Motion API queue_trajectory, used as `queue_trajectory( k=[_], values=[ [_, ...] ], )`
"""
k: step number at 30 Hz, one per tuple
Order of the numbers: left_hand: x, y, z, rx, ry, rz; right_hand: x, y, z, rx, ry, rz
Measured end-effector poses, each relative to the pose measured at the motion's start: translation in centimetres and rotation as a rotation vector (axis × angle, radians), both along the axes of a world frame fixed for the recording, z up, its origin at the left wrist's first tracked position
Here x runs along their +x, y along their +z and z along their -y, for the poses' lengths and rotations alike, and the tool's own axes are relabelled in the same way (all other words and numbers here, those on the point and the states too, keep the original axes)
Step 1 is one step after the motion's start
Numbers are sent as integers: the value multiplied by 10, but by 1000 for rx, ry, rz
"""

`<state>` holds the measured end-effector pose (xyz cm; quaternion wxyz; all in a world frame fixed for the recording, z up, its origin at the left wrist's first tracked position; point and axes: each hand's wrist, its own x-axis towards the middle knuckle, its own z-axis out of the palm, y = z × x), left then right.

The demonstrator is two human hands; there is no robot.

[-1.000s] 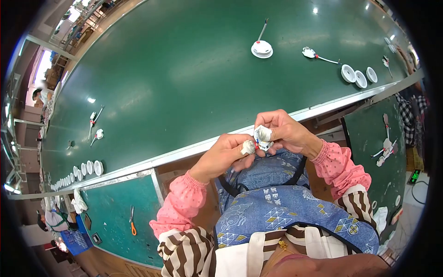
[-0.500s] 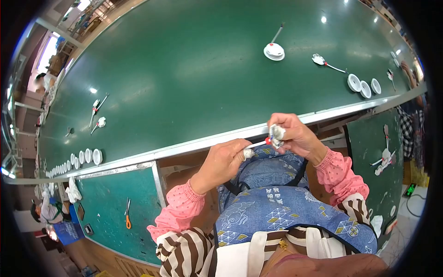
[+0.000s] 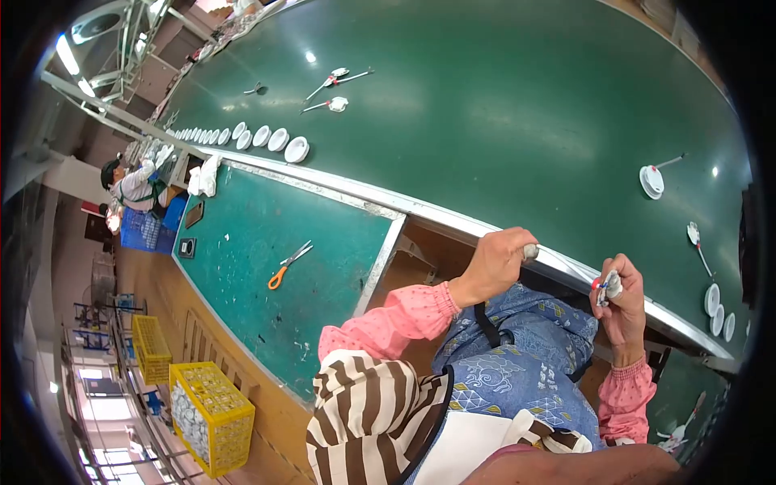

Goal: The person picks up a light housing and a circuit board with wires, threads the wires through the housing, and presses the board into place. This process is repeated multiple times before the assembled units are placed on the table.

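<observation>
A small white part [image 3: 613,284] with a red piece and a white cable is held between my hands. My right hand [image 3: 624,311] is closed on the part. My left hand [image 3: 495,263] has its fingers closed round the white cable [image 3: 563,259], which stretches between the two hands. Fabric-like wrapping covers a left fingertip. Both hands are over the front metal edge of the green table [image 3: 485,121].
White round cups [image 3: 297,149] line the table's left edge, and others [image 3: 711,300] lie at the right. Cabled parts [image 3: 337,104] rest further back. Orange-handled scissors [image 3: 277,278] lie on the side table. A person [image 3: 133,182] and yellow crates [image 3: 212,416] are at left.
The view has turned left, showing more of the side table and the crates. My hands have moved apart, with more cable showing between them.
</observation>
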<state>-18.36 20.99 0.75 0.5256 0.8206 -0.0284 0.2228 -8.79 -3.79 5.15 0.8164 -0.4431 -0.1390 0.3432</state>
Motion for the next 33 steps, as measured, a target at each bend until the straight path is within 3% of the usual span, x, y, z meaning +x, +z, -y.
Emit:
queue_trajectory(
  k=[3,6,7,8,9,10,11,12,14,17,20,23,26,29,30,33],
  values=[
    [-10,8,-1,-239,-71,-296,0,9,-13,-1,-8,59],
    [-19,8,-29,125,-83,39,10,7,-16,38,-15,83],
    [-25,5,-50,355,7,65,15,8,-16,30,-40,86],
    [-27,4,-77,566,183,200,20,9,-15,63,-44,90],
    [-36,24,-112,702,266,32,26,8,-11,67,-70,81],
    [-41,16,-155,771,494,-62,31,7,-7,73,-93,73],
    [-46,14,-199,709,746,19,35,5,-3,93,-126,43],
    [-53,14,-245,820,928,43,35,6,-1,76,-212,-9],
    [-73,0,-327,868,1265,-253,46,-3,4,150,-184,-11],
    [-85,-1,-400,560,1240,-686,52,-5,3,146,-156,-70],
    [-81,-9,-426,430,1161,-756,46,3,-9,85,-261,-154],
    [-72,7,-384,520,995,-830,51,-7,-7,95,-198,-119],
    [-64,8,-317,536,819,-578,44,-1,-17,36,-260,-169],
    [-49,12,-319,364,746,-514,46,-1,-19,30,-185,-124],
    [-43,14,-322,532,779,-474,48,-1,-21,51,-163,-111],
    [-10,5,-342,587,574,-356,48,2,-22,70,-145,-88]
  ],
)
